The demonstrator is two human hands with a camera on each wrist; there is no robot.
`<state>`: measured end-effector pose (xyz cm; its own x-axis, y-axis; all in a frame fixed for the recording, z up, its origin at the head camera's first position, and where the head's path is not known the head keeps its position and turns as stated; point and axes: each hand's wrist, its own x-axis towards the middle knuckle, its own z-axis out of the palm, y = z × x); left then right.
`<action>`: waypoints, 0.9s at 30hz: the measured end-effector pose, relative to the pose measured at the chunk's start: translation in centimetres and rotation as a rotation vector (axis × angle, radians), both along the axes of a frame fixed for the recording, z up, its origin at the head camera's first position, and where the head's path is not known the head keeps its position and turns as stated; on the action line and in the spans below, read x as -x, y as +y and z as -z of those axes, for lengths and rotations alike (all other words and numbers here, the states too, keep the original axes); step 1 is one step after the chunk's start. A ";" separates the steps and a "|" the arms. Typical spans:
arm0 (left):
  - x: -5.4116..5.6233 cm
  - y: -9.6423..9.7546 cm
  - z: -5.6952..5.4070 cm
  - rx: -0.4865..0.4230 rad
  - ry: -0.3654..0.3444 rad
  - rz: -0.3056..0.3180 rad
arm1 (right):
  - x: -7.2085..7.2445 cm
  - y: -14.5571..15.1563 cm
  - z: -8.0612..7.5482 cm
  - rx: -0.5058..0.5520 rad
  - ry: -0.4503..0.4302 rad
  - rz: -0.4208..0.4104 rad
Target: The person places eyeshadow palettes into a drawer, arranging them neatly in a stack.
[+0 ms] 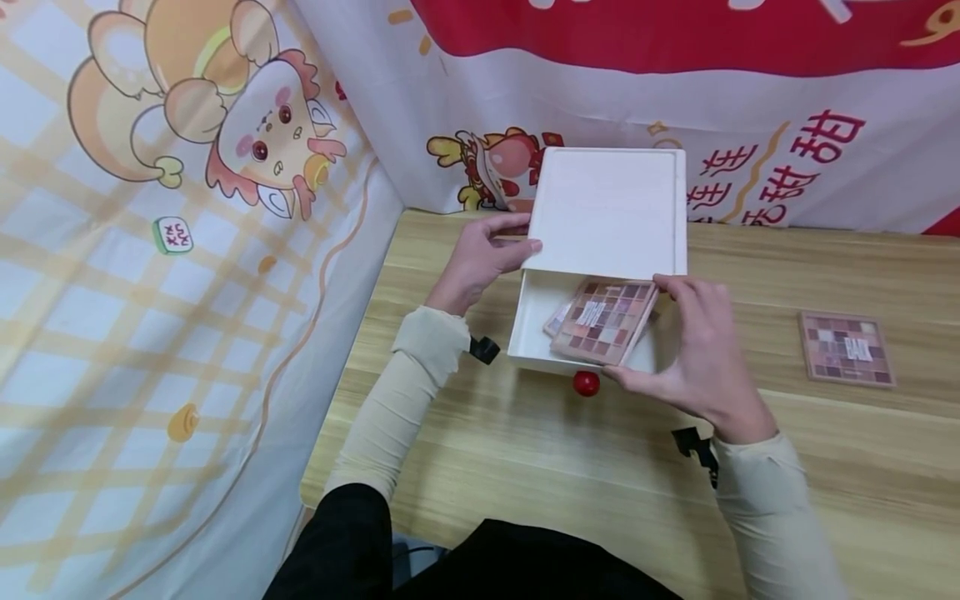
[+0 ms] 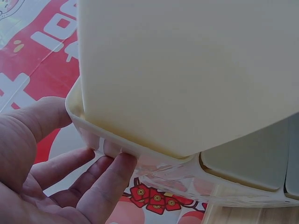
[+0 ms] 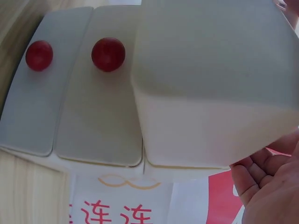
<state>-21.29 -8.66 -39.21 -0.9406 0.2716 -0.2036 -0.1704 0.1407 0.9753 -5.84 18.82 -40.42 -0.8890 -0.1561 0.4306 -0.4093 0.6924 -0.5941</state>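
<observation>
A white drawer cabinet (image 1: 607, 208) stands by the wall, its top drawer (image 1: 531, 321) pulled out. Inside the drawer lies an eyeshadow palette (image 1: 603, 321) with many pink and brown pans, tilted over another palette (image 1: 555, 321) that shows only in part. My right hand (image 1: 705, 358) holds the upper palette by its right side, thumb at the near corner and fingers at the far one. My left hand (image 1: 483, 258) presses its fingertips against the cabinet's upper left side. In the left wrist view, its fingers (image 2: 107, 182) touch the cabinet's side below the drawer.
Another eyeshadow palette (image 1: 847, 348) lies flat on the wooden table (image 1: 787, 275) to the right. Red round knobs (image 3: 108, 54) stick out from the closed lower drawers (image 3: 100, 112). Printed cloth (image 1: 750, 125) hangs behind the cabinet and along the table's left edge.
</observation>
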 end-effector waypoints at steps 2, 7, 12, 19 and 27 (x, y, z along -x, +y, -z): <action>0.0 0.1 -0.1 -0.002 -0.002 0.002 | 0.0 0.0 0.0 -0.014 -0.029 0.004; 0.0 0.1 -0.1 -0.003 0.003 0.001 | -0.2 0.0 0.0 -0.040 -0.059 0.011; 0.0 0.1 0.0 0.002 0.004 0.000 | -0.3 0.1 0.1 -0.048 -0.027 0.010; 0.0 0.1 0.0 0.008 -0.004 -0.004 | -0.3 0.5 0.4 -0.010 0.048 -0.012; 0.1 0.1 0.0 0.013 -0.005 -0.001 | -0.6 1.4 -0.1 0.095 0.000 0.001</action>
<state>-21.37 -8.60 -39.21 -0.9399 0.2678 -0.2120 -0.1758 0.1530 0.9725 -5.29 20.24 -40.30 -0.8892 -0.1134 0.4433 -0.4084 0.6339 -0.6569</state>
